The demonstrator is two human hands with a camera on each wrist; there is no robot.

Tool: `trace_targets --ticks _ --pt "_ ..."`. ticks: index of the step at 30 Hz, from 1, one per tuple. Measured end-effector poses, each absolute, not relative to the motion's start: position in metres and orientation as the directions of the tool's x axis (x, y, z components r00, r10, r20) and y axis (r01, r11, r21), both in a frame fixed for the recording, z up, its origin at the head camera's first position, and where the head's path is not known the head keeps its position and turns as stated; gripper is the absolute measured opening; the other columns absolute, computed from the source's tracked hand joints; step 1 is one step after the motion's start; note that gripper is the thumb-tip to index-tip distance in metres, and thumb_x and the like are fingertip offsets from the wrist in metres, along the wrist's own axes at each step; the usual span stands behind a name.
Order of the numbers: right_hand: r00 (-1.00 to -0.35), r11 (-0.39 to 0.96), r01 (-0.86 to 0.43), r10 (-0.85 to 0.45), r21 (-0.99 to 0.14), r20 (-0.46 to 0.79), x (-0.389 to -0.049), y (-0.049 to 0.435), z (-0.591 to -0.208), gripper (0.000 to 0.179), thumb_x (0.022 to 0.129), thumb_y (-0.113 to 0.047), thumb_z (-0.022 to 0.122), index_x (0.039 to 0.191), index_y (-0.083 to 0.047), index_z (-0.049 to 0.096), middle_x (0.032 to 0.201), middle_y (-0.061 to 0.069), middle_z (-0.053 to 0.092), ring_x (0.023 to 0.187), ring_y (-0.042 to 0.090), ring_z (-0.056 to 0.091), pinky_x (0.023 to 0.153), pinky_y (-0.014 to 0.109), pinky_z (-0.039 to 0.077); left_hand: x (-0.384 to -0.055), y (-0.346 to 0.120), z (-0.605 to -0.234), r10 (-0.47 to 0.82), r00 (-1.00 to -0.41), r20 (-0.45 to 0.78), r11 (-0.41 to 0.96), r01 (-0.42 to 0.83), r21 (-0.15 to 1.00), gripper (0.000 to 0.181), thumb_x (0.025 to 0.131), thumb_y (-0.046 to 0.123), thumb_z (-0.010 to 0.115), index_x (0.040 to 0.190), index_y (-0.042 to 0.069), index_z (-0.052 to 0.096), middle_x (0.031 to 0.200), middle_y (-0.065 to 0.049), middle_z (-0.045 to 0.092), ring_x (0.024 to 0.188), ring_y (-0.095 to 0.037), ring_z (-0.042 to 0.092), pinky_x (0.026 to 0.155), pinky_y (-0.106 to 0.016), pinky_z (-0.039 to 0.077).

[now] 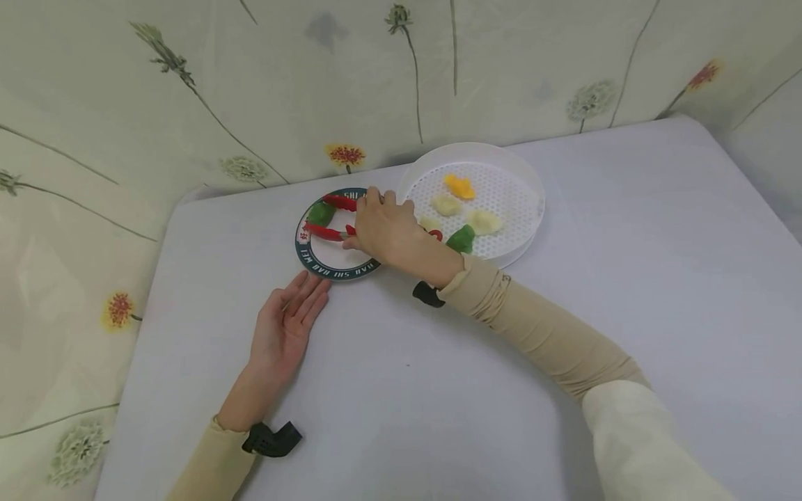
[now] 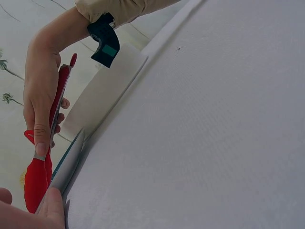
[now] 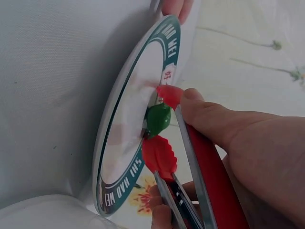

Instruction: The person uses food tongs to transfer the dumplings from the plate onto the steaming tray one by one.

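Note:
My right hand (image 1: 387,228) grips red-tipped tongs (image 1: 324,232) over a round plate (image 1: 341,273) with a dark green lettered rim. Spread apart, the tong tips lie on either side of a green dumpling (image 1: 321,214) on the plate's left part. In the right wrist view, the green dumpling (image 3: 158,119) sits between the two red tips, close to both. My left hand (image 1: 285,327) lies palm up with its fingers extended, fingertips at the plate's near edge. The left wrist view shows a finger against the plate's underside (image 2: 69,167).
Right of the plate stands a white perforated steamer tray (image 1: 521,198). In it are a yellow piece (image 1: 460,186), several pale dumplings (image 1: 485,223) and a green dumpling (image 1: 461,239), partly hidden by my right arm. A flower-patterned cloth (image 1: 376,83) hangs behind the white table.

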State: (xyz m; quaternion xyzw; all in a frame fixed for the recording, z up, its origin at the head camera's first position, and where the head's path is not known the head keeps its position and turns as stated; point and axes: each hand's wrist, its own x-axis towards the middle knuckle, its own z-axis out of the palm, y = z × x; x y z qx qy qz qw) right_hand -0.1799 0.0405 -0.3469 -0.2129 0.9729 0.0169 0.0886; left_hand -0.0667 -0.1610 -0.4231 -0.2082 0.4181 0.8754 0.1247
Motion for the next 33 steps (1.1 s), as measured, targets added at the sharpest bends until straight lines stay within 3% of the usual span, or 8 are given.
trace_targets --ticks 25,33 --pt "-0.888 0.917 -0.397 -0.397 -0.05 -0.233 -0.165 0.057 -0.341 0.081 0.102 -0.061 0.063 0.146 0.007 0.053 0.13 0.02 0.059 0.121 0.037 0.063 0.107 0.059 0.062 -0.066 -0.16 -0.423 0.048 -0.891 -0.451 -0.606 -0.385 0.696 0.053 0.117 0.023 0.034 0.168 0.01 0.032 0.171 -0.012 0.044 0.155 -0.022 0.051 0.124 -0.025 0.05" --pt "-0.887 0.906 -0.423 -0.413 0.003 -0.205 -0.152 0.066 -0.339 0.078 0.103 -0.061 0.061 0.142 0.006 0.055 0.125 0.018 0.061 0.114 0.035 0.064 0.103 0.057 0.065 -0.065 -0.16 -0.423 0.05 -0.894 -0.445 -0.605 -0.382 0.698 0.053 0.117 0.023 0.033 0.168 0.011 0.032 0.171 -0.011 0.044 0.156 -0.023 0.05 0.123 -0.026 0.051"
